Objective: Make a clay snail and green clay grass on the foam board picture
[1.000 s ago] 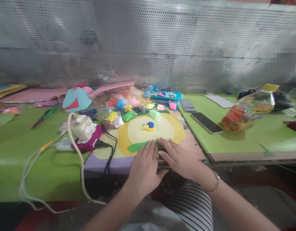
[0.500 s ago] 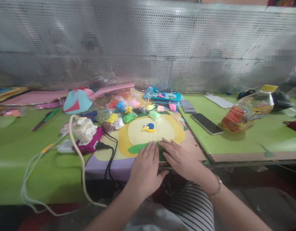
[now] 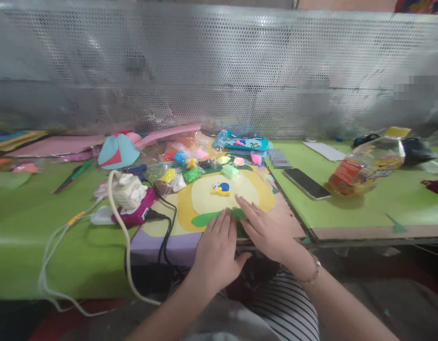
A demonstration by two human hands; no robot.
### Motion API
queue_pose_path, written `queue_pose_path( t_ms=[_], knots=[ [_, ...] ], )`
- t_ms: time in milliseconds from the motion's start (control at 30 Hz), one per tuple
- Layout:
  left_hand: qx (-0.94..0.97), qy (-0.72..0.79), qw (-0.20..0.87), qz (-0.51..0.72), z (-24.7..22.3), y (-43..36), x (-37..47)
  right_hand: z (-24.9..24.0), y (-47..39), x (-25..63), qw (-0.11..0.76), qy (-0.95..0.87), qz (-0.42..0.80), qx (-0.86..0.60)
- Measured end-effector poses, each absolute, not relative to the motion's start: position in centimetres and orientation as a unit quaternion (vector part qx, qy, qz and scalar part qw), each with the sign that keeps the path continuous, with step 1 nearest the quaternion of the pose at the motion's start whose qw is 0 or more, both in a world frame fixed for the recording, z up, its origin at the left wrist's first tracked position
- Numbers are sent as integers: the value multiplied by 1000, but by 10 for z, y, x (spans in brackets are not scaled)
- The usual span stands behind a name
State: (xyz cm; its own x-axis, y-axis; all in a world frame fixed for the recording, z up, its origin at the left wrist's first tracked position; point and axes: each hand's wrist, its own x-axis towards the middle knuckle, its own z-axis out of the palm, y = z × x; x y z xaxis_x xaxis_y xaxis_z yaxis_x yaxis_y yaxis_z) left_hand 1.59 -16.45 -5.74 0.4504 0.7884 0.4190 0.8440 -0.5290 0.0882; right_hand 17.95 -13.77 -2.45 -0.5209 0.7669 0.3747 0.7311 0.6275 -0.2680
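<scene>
A yellow paper sheet (image 3: 185, 203) with a paler cream shape (image 3: 205, 194) on it lies at the table's front edge. On the cream part sits a small clay snail (image 3: 222, 189), yellow with a blue shell. Below it runs a green paper strip (image 3: 204, 219). My left hand (image 3: 219, 248) lies flat, its fingertips on the strip. Just right of it, my right hand (image 3: 263, 229) rests with fingers stretched, its fingertips over the strip's right part and the cream paper's lower edge. Neither hand holds anything.
Bags of coloured clay (image 3: 193, 174) lie behind the paper. At the left are a purple power adapter (image 3: 133, 213) and cables (image 3: 124, 237). A phone (image 3: 306, 183) and a tilted bottle (image 3: 364, 163) are on the right. A perforated metal screen (image 3: 219, 66) stands behind.
My right hand has shifted slightly up and left, its fingertips now nearer the snail. My left hand stays on the green strip. The view has moved slightly.
</scene>
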Motion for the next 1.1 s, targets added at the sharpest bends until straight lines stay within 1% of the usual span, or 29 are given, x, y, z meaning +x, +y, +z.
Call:
queue_pose_path(
  t_ms=[167,267,400,800,1000,1100],
  knots=[
    [-844,-489,70,-209,-57,-165,17,-23,-137,174,141,-912,-8,-384],
    [-841,-497,75,-200,-56,-166,17,-24,-139,172,116,-914,-46,-387],
    [-842,-498,82,-192,-57,-165,17,-27,-147,175,110,-903,-80,-407],
    [-826,-523,103,-182,-55,-167,24,-25,-163,175,107,-860,-117,-485],
    [-829,-518,105,-180,-57,-166,24,-29,-165,180,121,-851,-127,-494],
    [-828,-522,104,-178,-56,-166,24,-29,-160,183,157,-844,-115,-500]
  ],
)
